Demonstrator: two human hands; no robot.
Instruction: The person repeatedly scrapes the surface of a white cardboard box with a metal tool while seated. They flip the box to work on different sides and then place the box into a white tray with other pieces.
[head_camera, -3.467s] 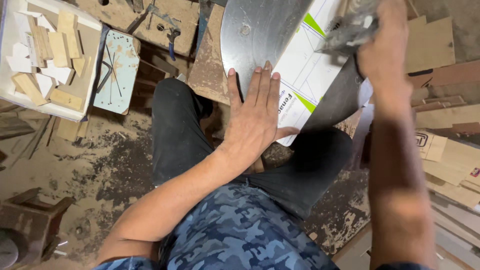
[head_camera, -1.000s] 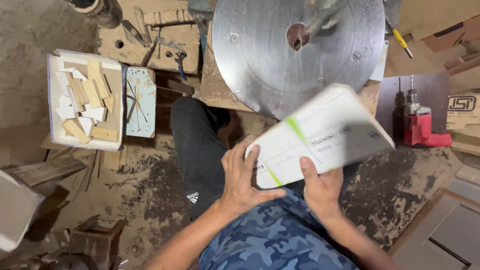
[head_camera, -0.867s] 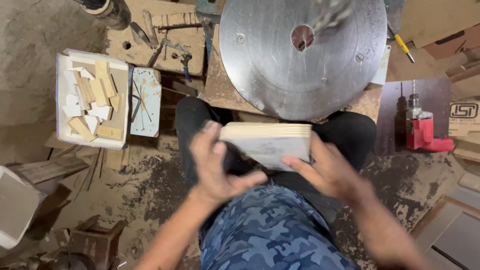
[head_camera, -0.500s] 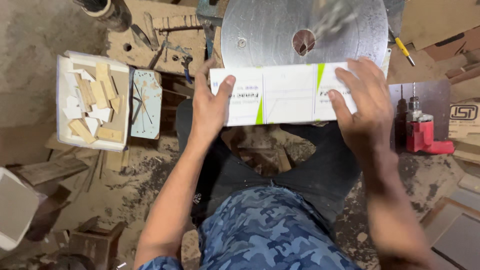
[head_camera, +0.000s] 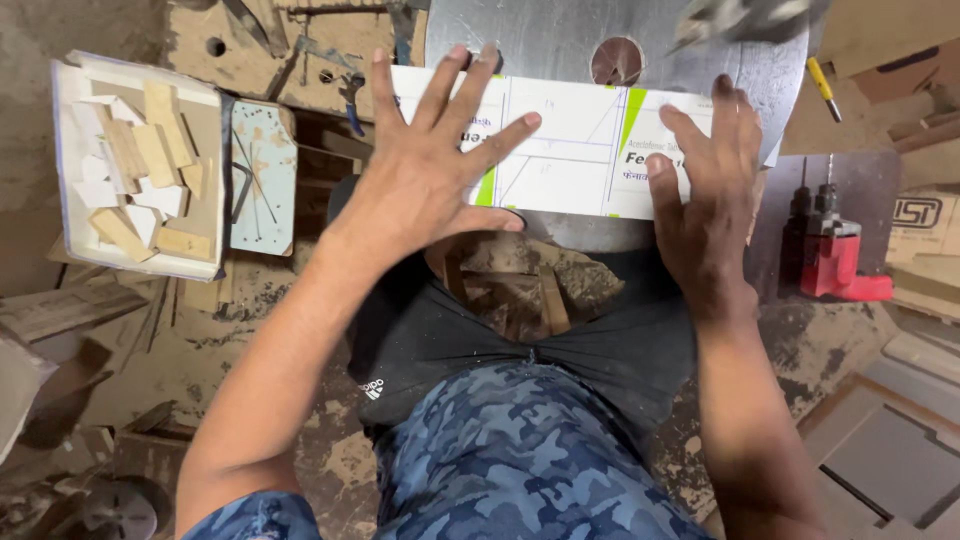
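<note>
A white rectangular board (head_camera: 570, 150) with green marks and pencilled lines lies flat on a round grey metal table (head_camera: 560, 40) that has a hole near its middle. My left hand (head_camera: 435, 170) presses on the board's left half, fingers spread wide. My right hand (head_camera: 705, 200) lies flat on the board's right end, fingers pointing away from me. Neither hand grips anything. A blurred metal part (head_camera: 745, 18) hangs above the table at the top right.
A white tray (head_camera: 70, 215) of small wooden blocks sits at the left, beside a pale blue panel (head_camera: 262, 180). A red power drill (head_camera: 835, 260) stands at the right. Pliers (head_camera: 350, 85) and a yellow-handled screwdriver (head_camera: 822, 88) lie near the table. Sawdust covers the floor.
The board was held up in both hands over my lap, then turned and laid flat on the round table. Both hands now press it down, fingers spread wider than half a second ago.
</note>
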